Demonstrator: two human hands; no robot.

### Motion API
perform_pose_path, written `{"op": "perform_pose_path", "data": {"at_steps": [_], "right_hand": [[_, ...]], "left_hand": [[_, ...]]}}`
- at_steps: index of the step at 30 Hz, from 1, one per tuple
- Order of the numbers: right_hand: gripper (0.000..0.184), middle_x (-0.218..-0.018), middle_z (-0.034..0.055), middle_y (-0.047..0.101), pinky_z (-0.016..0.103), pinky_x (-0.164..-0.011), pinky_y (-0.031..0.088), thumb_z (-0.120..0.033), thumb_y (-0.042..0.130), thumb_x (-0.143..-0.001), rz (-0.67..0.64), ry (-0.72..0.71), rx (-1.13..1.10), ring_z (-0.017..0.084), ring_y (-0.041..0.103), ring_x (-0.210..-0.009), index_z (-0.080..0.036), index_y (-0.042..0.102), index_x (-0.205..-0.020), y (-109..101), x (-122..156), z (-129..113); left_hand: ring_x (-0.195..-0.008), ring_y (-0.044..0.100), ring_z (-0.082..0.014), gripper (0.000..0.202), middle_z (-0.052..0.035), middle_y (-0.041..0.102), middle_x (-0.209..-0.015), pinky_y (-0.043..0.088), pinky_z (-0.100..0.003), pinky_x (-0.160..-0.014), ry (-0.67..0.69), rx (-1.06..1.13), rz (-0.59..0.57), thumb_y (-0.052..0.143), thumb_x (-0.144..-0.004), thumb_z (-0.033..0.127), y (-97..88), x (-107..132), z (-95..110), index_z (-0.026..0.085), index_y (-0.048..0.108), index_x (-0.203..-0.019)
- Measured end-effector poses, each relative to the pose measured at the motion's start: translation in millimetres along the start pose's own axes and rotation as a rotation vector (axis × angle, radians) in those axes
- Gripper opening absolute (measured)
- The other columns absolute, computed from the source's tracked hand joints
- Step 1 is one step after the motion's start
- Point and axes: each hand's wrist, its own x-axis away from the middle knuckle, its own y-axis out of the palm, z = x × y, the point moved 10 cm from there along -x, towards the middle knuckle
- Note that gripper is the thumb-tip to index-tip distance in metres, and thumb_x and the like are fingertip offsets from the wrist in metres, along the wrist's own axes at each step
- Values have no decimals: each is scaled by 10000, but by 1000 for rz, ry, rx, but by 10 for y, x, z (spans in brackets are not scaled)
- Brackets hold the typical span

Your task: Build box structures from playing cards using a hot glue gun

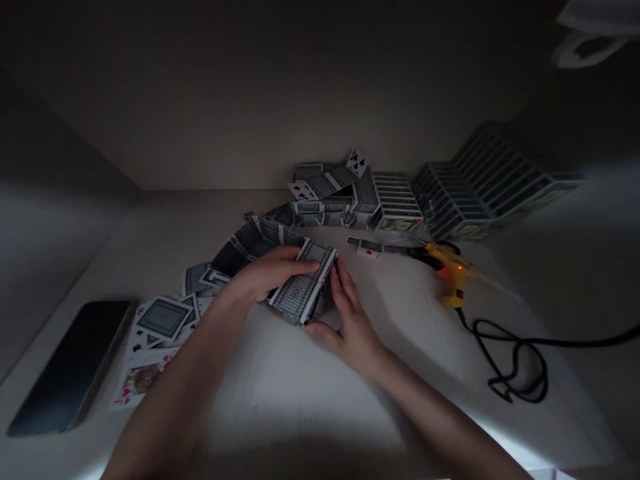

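Note:
A box-like structure built from patterned playing cards (304,283) sits in front of me, its near end covered by a card panel. An open-topped part of it (250,240) stretches away to the back left. My left hand (270,272) grips the panel from the left, thumb lying across its top and the other fingers partly hidden. Against the right end rests my right hand (353,330), its fingers along the side and its thumb at the lower near corner. Loose playing cards (163,319) lie left of my left forearm.
At the back stands another card structure (335,193) with loose cards on top. Ribbed, slatted-looking stacks (470,190) are farther right. A yellow glue gun (454,275) with a lit orange light trails a black cord (517,353). A dark phone (73,370) lies at left.

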Motion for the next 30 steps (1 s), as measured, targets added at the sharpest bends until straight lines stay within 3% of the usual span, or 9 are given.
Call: {"op": "perform_pose_path", "data": {"at_steps": [6,18,30], "right_hand": [[874,-1589,83,-77,537,-1152,187,-494,483,-889,16,-11,8,279,5,-1456,-253,-101,-1493,76,-14,18],[985,-1591,103,-29,542,-1143,205,-579,534,-822,29,-13,-19,301,47,-1453,-273,-126,-1486,88,-58,89],[928,-1592,92,-34,536,-1150,180,-571,496,-850,7,-14,-14,285,35,-1455,-262,-96,-1494,103,-62,121]], "left_hand": [[-776,629,-153,305,-15,703,-889,464,-262,-720,32,-60,-12,734,-699,366,11,-6,11,181,673,-933],[-813,640,-170,334,-35,708,-943,466,-271,-728,38,-101,-22,702,-725,372,28,-2,20,176,660,-992],[-773,628,-142,268,8,698,-873,463,-235,-700,53,-123,-14,702,-725,377,32,7,38,200,655,-920]]}}
